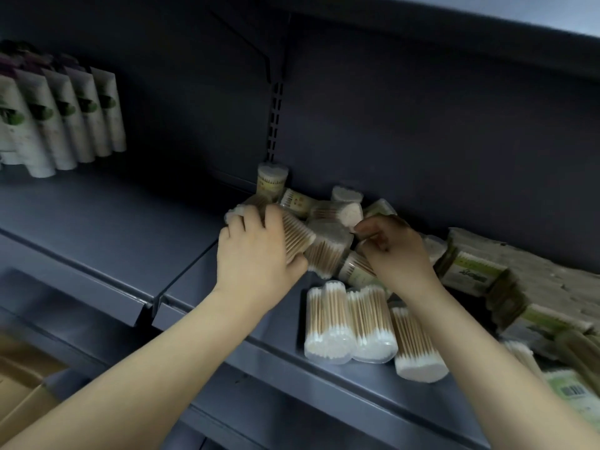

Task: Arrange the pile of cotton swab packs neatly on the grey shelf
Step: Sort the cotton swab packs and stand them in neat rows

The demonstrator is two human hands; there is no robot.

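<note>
Reaching up and forward with both arms, I have my left hand (pixel 256 251) wrapped over a pack (pixel 293 237) of swabs lying on its side, fingers curled on top and thumb under it. My right hand (pixel 394 251) is bent at the wrist with its fingertips pinched together over the pile (pixel 328 222); I cannot tell whether they grip a pack or only touch one.

In the pile behind my hands I count one pack standing upright (pixel 272 181) against the back wall and about half a dozen tumbled on their sides, touching one another. Nearer the front edge, three packs (pixel 360 326) lie side by side, white tips facing me. To the right, flat bags (pixel 474 271) of swabs are stacked, their number unclear.

All this sits on the grey shelf (pixel 227 287), whose back panel is dark grey with a slotted upright. Five white tubes (pixel 61 115) stand in a row far left. Cardboard boxes (pixel 22 384) show below, lower left.
</note>
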